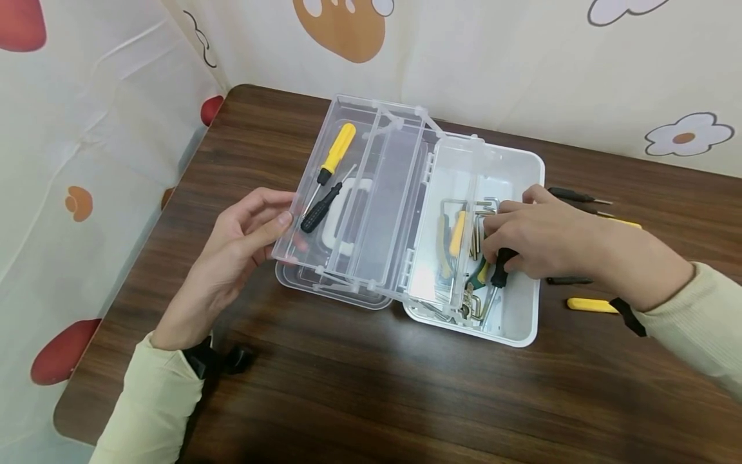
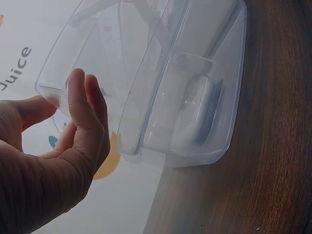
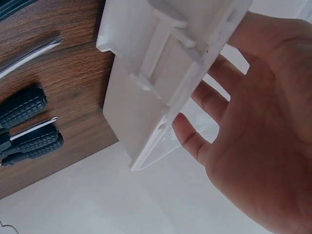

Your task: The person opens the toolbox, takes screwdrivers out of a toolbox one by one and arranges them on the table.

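Left hand [image 1: 232, 248] pinches clear tray [image 1: 353, 200] edge, steadying the swung-out tier; right hand [image 1: 536, 235] inside white toolbox [image 1: 524, 193] on tabletop [image 1: 371, 386], fingers clamped on black-handled screwdriver [image 1: 500, 270].

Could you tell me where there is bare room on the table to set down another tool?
The table is bare along its near edge, before the toolbox. Crowded: the strip right of the box, with loose screwdrivers.

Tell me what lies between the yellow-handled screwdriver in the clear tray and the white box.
In the head view, one empty clear tray compartment lies between the yellow-handled screwdriver and the white box.
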Action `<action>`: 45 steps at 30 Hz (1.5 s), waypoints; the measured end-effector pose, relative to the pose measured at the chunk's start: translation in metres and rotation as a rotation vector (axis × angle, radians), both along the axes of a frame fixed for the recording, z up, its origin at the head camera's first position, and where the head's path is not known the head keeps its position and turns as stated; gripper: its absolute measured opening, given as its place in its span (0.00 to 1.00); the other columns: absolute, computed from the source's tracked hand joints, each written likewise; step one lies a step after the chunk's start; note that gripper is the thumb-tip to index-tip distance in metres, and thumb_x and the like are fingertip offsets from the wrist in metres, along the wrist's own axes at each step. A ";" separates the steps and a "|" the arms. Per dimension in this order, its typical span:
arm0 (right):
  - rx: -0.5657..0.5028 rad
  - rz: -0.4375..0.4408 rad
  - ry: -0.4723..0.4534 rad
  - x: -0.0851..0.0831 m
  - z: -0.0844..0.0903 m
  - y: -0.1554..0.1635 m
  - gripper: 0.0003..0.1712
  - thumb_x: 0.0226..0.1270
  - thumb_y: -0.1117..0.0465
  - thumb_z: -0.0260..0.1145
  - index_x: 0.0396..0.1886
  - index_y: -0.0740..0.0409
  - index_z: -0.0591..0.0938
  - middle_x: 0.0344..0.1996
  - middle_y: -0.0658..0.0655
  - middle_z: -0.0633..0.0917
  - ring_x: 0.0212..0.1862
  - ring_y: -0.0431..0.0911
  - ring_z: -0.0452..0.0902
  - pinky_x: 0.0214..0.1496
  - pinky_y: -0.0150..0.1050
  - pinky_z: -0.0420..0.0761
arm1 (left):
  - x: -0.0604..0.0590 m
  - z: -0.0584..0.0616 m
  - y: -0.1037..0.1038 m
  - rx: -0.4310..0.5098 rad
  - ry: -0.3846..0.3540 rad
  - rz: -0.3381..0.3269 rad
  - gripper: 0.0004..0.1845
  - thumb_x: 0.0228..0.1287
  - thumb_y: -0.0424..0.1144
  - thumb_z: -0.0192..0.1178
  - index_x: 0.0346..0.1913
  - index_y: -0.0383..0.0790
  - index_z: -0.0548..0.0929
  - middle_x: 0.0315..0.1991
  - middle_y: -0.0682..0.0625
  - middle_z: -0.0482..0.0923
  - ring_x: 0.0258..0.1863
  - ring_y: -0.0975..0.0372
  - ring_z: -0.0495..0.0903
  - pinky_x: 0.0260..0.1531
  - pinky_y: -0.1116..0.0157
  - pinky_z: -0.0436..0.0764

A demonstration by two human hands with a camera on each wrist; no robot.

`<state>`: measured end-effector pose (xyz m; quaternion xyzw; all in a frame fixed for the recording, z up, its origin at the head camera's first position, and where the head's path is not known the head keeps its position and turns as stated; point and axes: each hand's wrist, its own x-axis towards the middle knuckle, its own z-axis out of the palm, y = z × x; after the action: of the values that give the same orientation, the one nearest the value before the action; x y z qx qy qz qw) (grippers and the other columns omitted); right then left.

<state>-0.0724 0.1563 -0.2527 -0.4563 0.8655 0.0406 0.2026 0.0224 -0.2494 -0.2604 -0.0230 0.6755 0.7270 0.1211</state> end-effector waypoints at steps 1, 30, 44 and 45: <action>-0.001 0.004 -0.003 0.000 0.000 0.000 0.19 0.53 0.61 0.83 0.34 0.30 0.86 0.40 0.38 0.82 0.49 0.44 0.75 0.57 0.64 0.70 | 0.000 0.000 0.000 0.000 0.000 0.000 0.14 0.78 0.35 0.58 0.62 0.43 0.78 0.48 0.49 0.88 0.32 0.61 0.90 0.35 0.66 0.88; -0.100 0.162 0.299 0.017 0.020 0.018 0.32 0.41 0.72 0.84 0.48 0.44 0.87 0.49 0.49 0.88 0.52 0.52 0.78 0.49 0.50 0.78 | 0.001 -0.001 0.000 0.014 0.009 0.005 0.13 0.79 0.35 0.58 0.61 0.42 0.78 0.45 0.50 0.88 0.31 0.61 0.90 0.34 0.66 0.88; -0.322 0.033 0.370 0.030 0.030 0.056 0.34 0.36 0.65 0.87 0.48 0.47 0.84 0.48 0.51 0.86 0.56 0.54 0.76 0.51 0.52 0.72 | 0.000 0.000 0.001 0.016 0.017 -0.001 0.13 0.79 0.34 0.57 0.61 0.42 0.78 0.43 0.50 0.89 0.31 0.61 0.90 0.34 0.67 0.88; -0.338 0.023 0.379 0.031 0.029 0.060 0.34 0.36 0.64 0.86 0.48 0.48 0.84 0.48 0.53 0.86 0.56 0.55 0.76 0.50 0.53 0.72 | 0.000 0.000 0.001 0.017 0.017 0.000 0.13 0.79 0.34 0.57 0.61 0.42 0.78 0.43 0.50 0.89 0.31 0.61 0.90 0.34 0.67 0.88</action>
<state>-0.0409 0.2162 -0.2236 -0.4775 0.8774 -0.0173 -0.0430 0.0228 -0.2485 -0.2605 -0.0159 0.6704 0.7328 0.1157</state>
